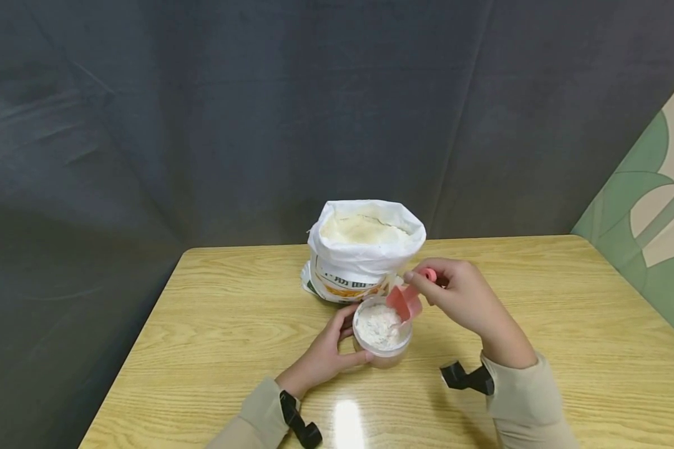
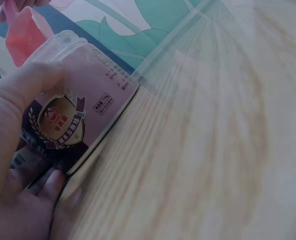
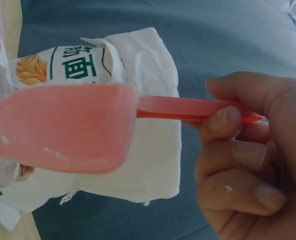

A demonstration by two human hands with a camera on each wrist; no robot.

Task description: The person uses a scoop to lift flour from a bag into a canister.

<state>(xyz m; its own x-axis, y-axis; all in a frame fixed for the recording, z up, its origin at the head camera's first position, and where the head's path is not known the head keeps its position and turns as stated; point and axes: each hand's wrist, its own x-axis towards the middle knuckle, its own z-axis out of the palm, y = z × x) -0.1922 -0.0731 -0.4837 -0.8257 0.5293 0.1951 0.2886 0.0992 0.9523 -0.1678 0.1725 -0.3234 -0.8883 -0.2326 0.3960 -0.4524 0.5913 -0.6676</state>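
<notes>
My left hand [image 1: 334, 349] curls its fingers and thumb round a clear plastic jar [image 1: 383, 358] standing on the table, filled with white powder [image 1: 377, 325]. The left wrist view shows the jar's pink label [image 2: 90, 95] with a dark emblem. With thumb and fingers my right hand [image 1: 457, 293] pinches the handle of a pink scoop [image 1: 407, 302], which tilts at the jar's right rim. Seen from the right wrist, the scoop [image 3: 68, 127] has specks of powder on its outside. Right behind the jar stands an opened white flour bag [image 1: 351, 259], its edge rolled down.
Pale flour [image 1: 365, 231] shows in the bag's mouth. The wood-grain table [image 1: 230, 312] ends at a dark cloth [image 1: 314, 112] behind it. On the right is a panel with green leaf shapes [image 1: 629, 193]. Each wrist wears a black strap mount [image 1: 466, 377].
</notes>
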